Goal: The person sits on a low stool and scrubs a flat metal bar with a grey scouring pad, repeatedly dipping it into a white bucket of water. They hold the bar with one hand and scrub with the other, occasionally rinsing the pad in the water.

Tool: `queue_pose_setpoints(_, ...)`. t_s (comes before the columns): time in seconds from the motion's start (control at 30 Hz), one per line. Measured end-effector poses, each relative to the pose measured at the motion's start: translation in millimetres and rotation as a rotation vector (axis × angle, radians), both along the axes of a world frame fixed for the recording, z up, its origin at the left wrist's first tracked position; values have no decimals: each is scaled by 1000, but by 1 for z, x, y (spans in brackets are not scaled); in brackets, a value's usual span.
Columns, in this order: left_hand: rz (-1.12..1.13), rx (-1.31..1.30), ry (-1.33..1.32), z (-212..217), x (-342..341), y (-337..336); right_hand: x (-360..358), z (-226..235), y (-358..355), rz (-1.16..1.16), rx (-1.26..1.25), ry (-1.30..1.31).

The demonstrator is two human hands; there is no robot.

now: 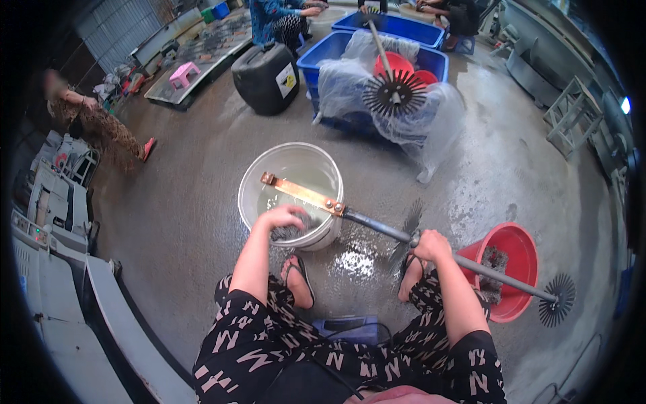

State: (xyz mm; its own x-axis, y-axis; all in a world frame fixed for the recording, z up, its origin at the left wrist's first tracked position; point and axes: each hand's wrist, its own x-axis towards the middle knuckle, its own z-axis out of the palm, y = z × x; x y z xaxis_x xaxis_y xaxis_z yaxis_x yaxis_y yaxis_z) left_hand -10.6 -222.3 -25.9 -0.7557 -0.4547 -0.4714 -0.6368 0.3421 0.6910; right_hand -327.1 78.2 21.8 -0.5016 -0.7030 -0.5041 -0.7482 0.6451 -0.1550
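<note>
A white bucket (252, 178) of cloudy water stands on the wet floor in front of me. A long metal rod (377, 226) lies across its rim, with a flat copper bar (299, 191) at its far end and a round black spoked disc (557, 300) at its right end. My left hand (284, 218) is at the bucket's near rim, fingers curled over a dark clump at the water. My right hand (429, 245) grips the rod near its middle, beside another dark spoked disc (408, 232) seen edge-on.
A red bucket (518, 250) sits under the rod at right. Blue tubs (377, 74) with plastic sheeting, red bowls and another spoked rod stand behind. A black jerrycan (267, 77), a pink stool (184, 73), other people at the back and left, metal benches at left.
</note>
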Motion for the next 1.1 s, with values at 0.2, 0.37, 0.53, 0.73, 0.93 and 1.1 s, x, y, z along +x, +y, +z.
queue_pose_setpoints(0.2, 663, -102, 380, 77, -10, 33, 2, 5, -1, -6, 1, -2)
queue_pose_setpoints(0.37, 558, -584, 318, 31, -55, 89, 2, 0, -4, -12, 50, -1)
queue_pose_setpoints(0.53, 769, -630, 176, 50, -30, 52, 5, 3, -4, 10, 19, 10)
queue_pose_setpoints(0.73, 448, -654, 198, 33, -33, 72, 6, 7, 0, 2, -2, -14)
queue_pose_setpoints(0.93, 660, -599, 70, 48, -25, 58, 4, 0, 0, 11, -28, 3)
queue_pose_setpoints(1.1, 603, -607, -4, 58, -17, 58, 4, 5, 1, 13, -31, -30)
